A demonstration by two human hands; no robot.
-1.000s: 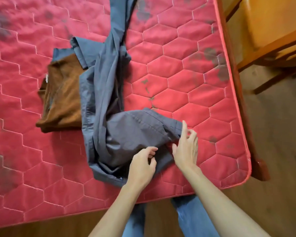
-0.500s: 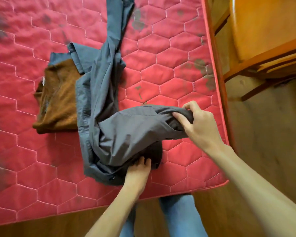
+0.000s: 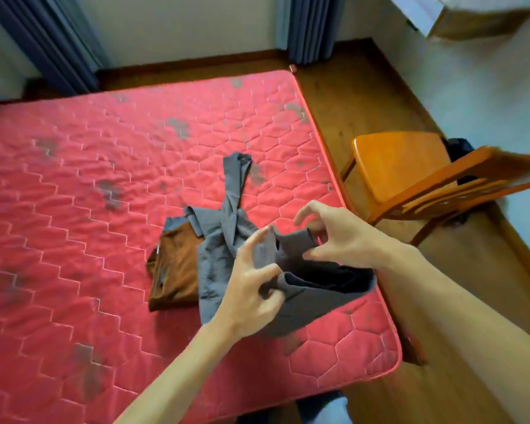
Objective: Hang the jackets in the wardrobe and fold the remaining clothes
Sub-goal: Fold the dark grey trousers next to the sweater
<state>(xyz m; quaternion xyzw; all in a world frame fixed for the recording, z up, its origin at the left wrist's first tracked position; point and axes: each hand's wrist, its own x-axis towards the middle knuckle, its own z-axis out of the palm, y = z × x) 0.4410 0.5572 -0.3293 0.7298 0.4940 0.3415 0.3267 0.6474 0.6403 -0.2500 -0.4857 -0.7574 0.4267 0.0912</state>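
Observation:
A grey garment point(image 3: 218, 249) lies crumpled on the red quilted mattress point(image 3: 89, 209), one long part stretching away toward the far side. My left hand point(image 3: 251, 298) pinches a raised fold of its near end. Just to the right, my right hand point(image 3: 334, 234) grips the same lifted end, fingers curled around the cloth. The lifted part hangs open between both hands near the mattress's right front corner. A folded brown garment point(image 3: 175, 270) sits to the left, partly under the grey one.
An orange wooden chair point(image 3: 410, 175) stands on the wood floor right of the mattress. Blue curtains point(image 3: 309, 29) hang at the far wall. A pale cabinet corner point(image 3: 471, 16) shows at top right. The mattress's right edge runs close beside my right forearm.
My head has tilted up, showing the room. Both hands have lifted the grey garment's near end off the mattress, and the left hand has come up beside the right.

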